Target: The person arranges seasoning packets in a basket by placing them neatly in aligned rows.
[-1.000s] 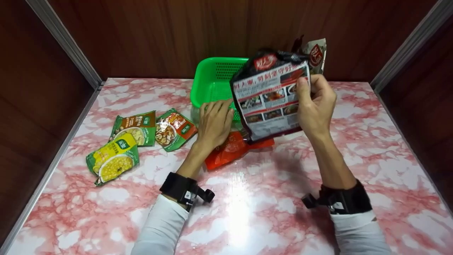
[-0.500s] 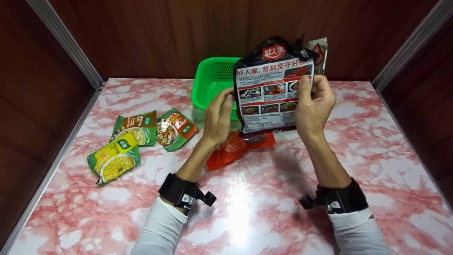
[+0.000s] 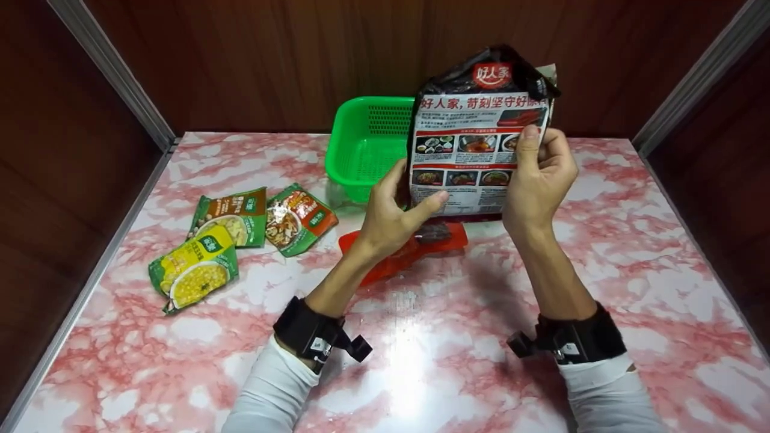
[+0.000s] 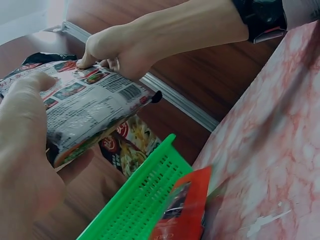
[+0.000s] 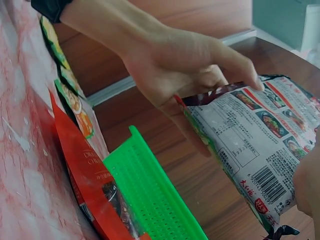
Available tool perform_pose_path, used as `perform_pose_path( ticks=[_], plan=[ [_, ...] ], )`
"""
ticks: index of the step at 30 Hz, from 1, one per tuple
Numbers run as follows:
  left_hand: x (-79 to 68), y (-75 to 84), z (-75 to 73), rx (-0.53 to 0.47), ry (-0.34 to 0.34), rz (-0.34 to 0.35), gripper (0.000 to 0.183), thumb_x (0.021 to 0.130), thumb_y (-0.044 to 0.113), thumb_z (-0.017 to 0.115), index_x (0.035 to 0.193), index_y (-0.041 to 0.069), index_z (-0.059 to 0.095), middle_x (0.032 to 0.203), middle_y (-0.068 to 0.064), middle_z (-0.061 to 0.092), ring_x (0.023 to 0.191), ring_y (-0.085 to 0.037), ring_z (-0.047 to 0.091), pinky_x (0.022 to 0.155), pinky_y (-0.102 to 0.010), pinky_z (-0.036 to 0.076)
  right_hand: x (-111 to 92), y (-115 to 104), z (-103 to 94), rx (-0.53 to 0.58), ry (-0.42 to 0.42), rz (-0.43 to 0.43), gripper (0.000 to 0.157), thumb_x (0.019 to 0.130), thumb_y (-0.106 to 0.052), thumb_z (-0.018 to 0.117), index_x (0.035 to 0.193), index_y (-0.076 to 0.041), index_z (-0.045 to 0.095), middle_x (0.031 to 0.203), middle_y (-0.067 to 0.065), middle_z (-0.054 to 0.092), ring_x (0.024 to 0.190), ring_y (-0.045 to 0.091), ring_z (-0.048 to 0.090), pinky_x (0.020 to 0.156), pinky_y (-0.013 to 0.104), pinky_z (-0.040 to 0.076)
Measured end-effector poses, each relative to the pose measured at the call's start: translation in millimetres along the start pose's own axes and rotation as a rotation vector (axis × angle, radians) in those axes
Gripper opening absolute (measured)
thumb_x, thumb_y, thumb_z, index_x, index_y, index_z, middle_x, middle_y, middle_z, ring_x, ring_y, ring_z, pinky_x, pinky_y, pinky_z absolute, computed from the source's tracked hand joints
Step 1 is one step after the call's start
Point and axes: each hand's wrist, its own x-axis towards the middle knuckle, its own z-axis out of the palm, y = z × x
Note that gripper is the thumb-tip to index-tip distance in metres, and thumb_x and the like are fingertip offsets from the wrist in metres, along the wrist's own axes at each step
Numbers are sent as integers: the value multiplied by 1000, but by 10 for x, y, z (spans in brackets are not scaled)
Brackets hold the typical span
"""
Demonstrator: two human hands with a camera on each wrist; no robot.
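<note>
A black bag of packaged food (image 3: 466,141), its white printed back toward me, is held up above the right part of the green basket. My right hand (image 3: 541,183) grips its right side, thumb on the printed face and fingers behind. At the lower left corner, my left hand (image 3: 391,213) pinches it, thumb in front and fingers behind; the right wrist view shows this left hand (image 5: 170,65) too. The bag's barcode (image 5: 270,184) faces that camera. A red pouch (image 3: 444,239) lies on the table below, partly covered by my left hand and forearm.
The green basket (image 3: 338,147) stands by the back wall, its right side hidden by the bag. Left of it lie a red-green packet (image 3: 301,219), a brown-green packet (image 3: 237,219) and a yellow-green packet (image 3: 198,270). Another food bag (image 4: 132,145) shows behind the basket.
My left hand has left the basket's front rim and taken hold of the bag's lower left corner. The bag has risen, shifted right and turned more upright in my right hand.
</note>
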Motion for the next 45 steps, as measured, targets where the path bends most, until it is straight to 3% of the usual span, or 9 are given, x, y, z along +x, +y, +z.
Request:
perform_pose_path(
  ticks=[6, 14, 23, 36, 41, 45],
  plan=[
    [-6, -20, 52, -33, -19, -10, 57, 102, 13, 82, 152, 2, 57, 134, -21, 79, 114, -27, 83, 99, -46, 70, -23, -6, 30, 45, 11, 11, 31, 112, 0, 63, 82, -10, 66, 68, -5, 55, 61, 5, 43, 61, 21, 35],
    [-21, 10, 94, -6, 31, -52, 58, 98, 12, 89, 148, 3, 61, 132, -18, 80, 111, -25, 84, 98, -42, 70, -47, -8, 44, 75, 13, 20, 30, 112, 1, 62, 83, -9, 66, 71, -4, 60, 63, 5, 49, 62, 21, 41],
    [-21, 28, 101, 35, 63, -17, 57, 97, 10, 90, 147, 3, 65, 130, -17, 82, 110, -24, 84, 98, -40, 69, -47, -42, 39, 112, -9, 41, 26, 111, -1, 64, 86, -6, 67, 70, -2, 63, 63, 6, 57, 60, 22, 47],
    [-27, 41, 80, 60, 64, -22, 46, 99, 9, 87, 141, 0, 70, 131, -19, 83, 113, -28, 85, 98, -39, 70, -45, -4, 22, 77, -68, 38, 24, 113, -4, 60, 91, -9, 68, 72, -4, 58, 66, 6, 52, 62, 21, 41],
    [-16, 32, 64, 54, 75, -3, 46, 100, 8, 86, 142, 0, 70, 133, -19, 83, 115, -28, 85, 99, -39, 70, -53, -4, 12, 72, -103, 40, 17, 114, -5, 60, 101, -6, 71, 79, -3, 62, 72, 8, 58, 66, 22, 46],
    [-5, 26, 42, 37, 101, 34, 46, 100, 7, 86, 141, -2, 71, 132, -20, 83, 115, -29, 85, 99, -41, 70, -68, -8, 5, 89, -153, 40, 15, 113, -4, 60, 119, 0, 73, 92, 2, 69, 83, 11, 61, 76, 24, 51]
  ],
)
